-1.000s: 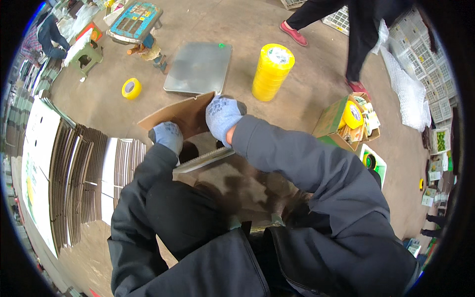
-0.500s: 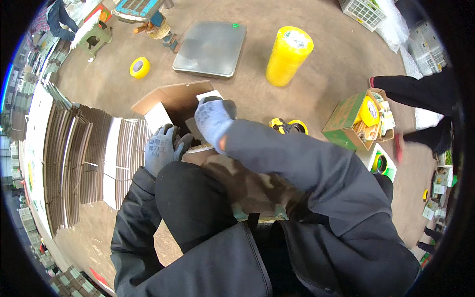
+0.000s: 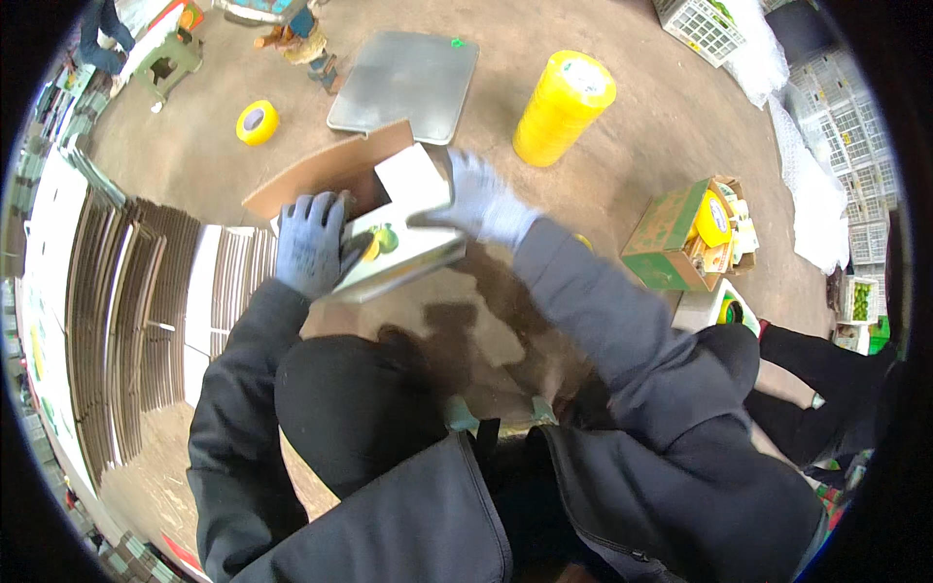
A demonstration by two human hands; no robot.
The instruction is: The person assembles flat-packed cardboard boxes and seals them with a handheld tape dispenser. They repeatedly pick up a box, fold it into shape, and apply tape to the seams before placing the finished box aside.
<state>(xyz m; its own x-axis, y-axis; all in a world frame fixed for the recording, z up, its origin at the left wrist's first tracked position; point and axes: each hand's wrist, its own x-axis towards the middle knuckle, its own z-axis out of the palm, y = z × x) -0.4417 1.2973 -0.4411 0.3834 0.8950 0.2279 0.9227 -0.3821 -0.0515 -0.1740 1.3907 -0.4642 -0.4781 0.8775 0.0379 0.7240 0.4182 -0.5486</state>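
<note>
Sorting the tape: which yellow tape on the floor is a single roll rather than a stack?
The small yellow roll lying flat at upper left, beyond the left hand. The other, right of the grey plate, is a tall stack.

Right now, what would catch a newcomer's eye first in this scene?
Two gloved hands in the middle: the left hand and right hand grip a white and brown cardboard box that is partly folded. Behind it on the floor stands a tall stack of yellow tape rolls beside a flat grey metal plate. At the left lie flattened cartons.
</note>
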